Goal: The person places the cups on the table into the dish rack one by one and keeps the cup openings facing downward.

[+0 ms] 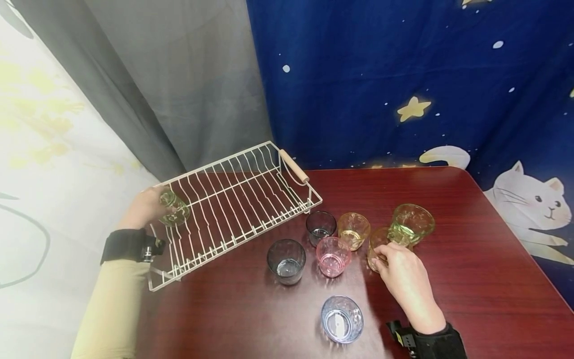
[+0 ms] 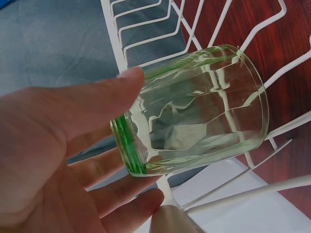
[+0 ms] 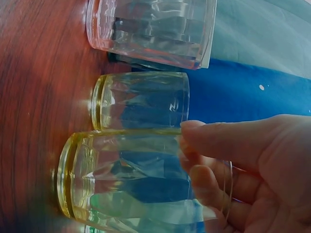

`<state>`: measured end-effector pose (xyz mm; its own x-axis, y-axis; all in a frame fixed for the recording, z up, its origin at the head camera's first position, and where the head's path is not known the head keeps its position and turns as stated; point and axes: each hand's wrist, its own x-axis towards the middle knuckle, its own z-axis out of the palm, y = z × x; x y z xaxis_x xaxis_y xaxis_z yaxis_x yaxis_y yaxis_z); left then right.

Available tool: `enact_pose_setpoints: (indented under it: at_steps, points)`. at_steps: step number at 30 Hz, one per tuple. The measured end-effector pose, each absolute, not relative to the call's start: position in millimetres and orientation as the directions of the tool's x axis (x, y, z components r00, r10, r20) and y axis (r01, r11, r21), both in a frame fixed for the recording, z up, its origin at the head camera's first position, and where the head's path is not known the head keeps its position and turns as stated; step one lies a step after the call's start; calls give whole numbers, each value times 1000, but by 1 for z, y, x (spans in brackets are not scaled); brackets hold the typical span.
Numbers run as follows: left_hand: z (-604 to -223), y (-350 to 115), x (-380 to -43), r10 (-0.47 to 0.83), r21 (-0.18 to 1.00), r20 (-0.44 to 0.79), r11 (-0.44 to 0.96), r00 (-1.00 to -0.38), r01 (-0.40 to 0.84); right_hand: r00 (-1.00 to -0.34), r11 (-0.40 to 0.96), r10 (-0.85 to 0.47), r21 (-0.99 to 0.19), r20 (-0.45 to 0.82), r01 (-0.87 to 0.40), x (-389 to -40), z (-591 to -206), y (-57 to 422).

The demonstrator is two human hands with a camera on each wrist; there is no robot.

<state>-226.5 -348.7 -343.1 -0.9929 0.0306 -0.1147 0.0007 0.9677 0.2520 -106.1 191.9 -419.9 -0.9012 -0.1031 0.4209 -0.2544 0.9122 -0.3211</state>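
My left hand (image 1: 144, 207) holds a green glass (image 2: 194, 116) by its thick base, thumb on one side and fingers on the other. The rim of that glass points away from the palm, toward the wires at the left end of a white dish rack (image 1: 206, 167); whether it touches them I cannot tell. On the table's right side, my right hand (image 1: 405, 279) pinches the rim of a yellow glass (image 3: 131, 170) between thumb and fingers. That glass stands upright, partly hidden by the hand, beside a green glass (image 1: 413, 222).
Between the rack and my right hand stand a second yellow glass (image 1: 354, 231), a pink glass (image 1: 333, 257) and two dark grey glasses, one smaller (image 1: 321, 228) and one wider (image 1: 287, 262). Nearer me is a blue glass (image 1: 342, 319). The rack has a wooden handle (image 1: 293, 165).
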Motion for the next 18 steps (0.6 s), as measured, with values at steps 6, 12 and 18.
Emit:
enact_pose_setpoints:
  at_steps: [6, 12, 18]
  points:
    - [-341, -347, -224, 24, 244, -122, 970, -992, -7, -898, 915, -98, -316, 428, -250, -103, -414, 193]
    - [-332, -338, -218, 22, 249, -97, 969, -995, -3, -907, 928, -24, -328, 420, -176, -101, -407, 197]
    - [-317, -325, -205, 41, 249, -16, 968, -999, 36, -895, 925, 14, -347, 447, -158, -101, -400, 197]
